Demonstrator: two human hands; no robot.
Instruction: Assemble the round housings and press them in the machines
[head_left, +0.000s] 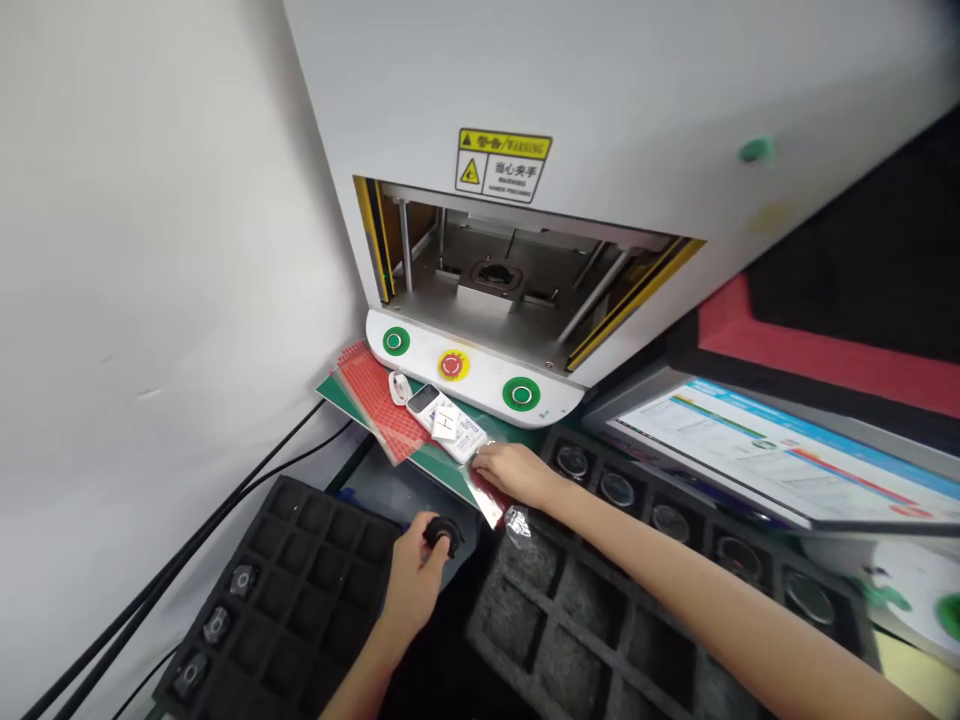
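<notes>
left hand (414, 568): fingers and thumb clamped on a black round part (444, 528); gripped by its rim, probably to spare the middle.
black round part: in the air between the left foam tray (281, 488) and the right foam tray (551, 625), clear of both.
right hand (517, 472): fingertips bent at the near end of a white handheld device (470, 437), beside a clear plastic bag (517, 522); cannot tell whether they are pinched together or on what.
white handheld device: lies on a green mat (442, 468), a white card (444, 422) on top; perhaps parked there to be within reach.
left foam tray: three small parts (243, 580) sit in separate pockets along one side, likely so they do not knock together.
rear foam tray: round glass-topped pieces (572, 462) in a row, one per pocket, presumably against scratches.
machine (600, 110): front opening uncovered; raised block (487, 298) inside has a dark recess, apparently for locating a part.
buttons: red one (451, 364) between two green-ringed ones, seemingly spaced for both hands.
</notes>
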